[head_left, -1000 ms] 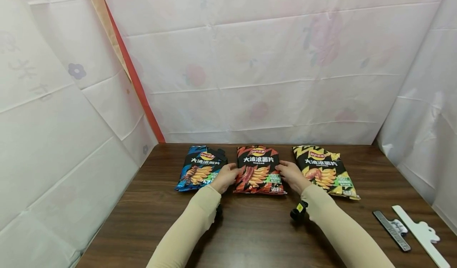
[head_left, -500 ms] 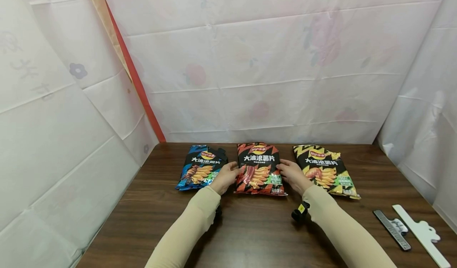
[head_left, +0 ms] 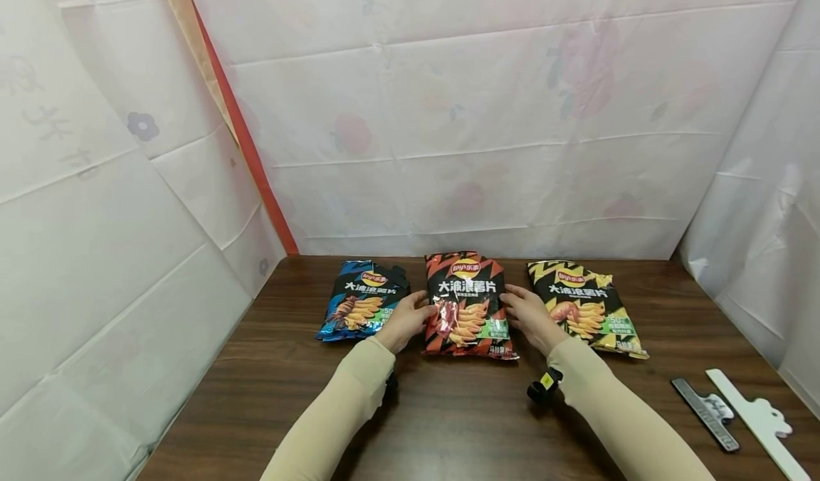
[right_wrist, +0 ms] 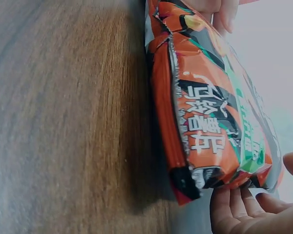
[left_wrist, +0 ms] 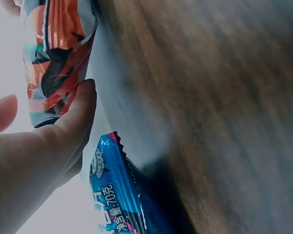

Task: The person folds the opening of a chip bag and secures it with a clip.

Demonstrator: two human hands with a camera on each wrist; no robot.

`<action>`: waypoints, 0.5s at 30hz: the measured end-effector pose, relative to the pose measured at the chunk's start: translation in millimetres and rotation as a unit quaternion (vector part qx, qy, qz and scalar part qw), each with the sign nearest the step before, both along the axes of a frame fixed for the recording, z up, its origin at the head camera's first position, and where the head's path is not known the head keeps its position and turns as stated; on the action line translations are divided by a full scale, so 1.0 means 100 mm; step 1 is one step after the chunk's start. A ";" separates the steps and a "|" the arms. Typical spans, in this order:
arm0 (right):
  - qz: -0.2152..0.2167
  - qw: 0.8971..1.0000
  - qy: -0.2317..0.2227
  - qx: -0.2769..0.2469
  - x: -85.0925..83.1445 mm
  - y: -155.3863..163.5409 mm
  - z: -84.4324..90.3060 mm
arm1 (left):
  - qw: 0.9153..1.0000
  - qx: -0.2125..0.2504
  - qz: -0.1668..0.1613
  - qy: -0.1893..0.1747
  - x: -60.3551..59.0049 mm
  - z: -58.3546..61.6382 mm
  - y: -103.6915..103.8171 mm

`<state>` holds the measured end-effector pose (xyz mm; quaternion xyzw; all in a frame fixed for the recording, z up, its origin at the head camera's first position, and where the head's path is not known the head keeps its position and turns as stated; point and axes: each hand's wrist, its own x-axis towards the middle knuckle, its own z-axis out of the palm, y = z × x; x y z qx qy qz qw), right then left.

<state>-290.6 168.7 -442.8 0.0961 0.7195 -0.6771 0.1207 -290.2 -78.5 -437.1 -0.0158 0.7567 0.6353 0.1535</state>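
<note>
Both hands [head_left: 410, 317] [head_left: 527, 315] grip the red bag's [head_left: 470, 303] side edges.

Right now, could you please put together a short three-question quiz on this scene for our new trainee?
1. True or false: the red chip bag lies between the blue chip bag and the yellow chip bag.
2. Which bag do the left hand and right hand hold? A) blue B) red C) yellow
3. Fill in: the grey clip and the white clip lie on the wooden table to the ____ of the bags.

Key: 1 true; 2 B; 3 right.
</note>
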 end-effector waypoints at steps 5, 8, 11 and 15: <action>0.011 1.000 -0.001 0.003 0.03 0.02 0.02 | 1.000 0.005 -0.003 0.005 0.01 -0.02 0.00; 0.013 1.000 -0.001 0.004 0.04 0.01 0.03 | 1.000 0.004 -0.004 0.010 0.02 -0.02 0.00; 0.012 1.000 0.000 0.005 0.06 0.00 0.03 | 1.000 0.006 -0.009 0.011 0.04 -0.01 -0.01; 0.013 1.000 0.004 0.014 0.09 0.00 0.03 | 1.000 0.009 -0.017 0.011 0.07 -0.02 -0.01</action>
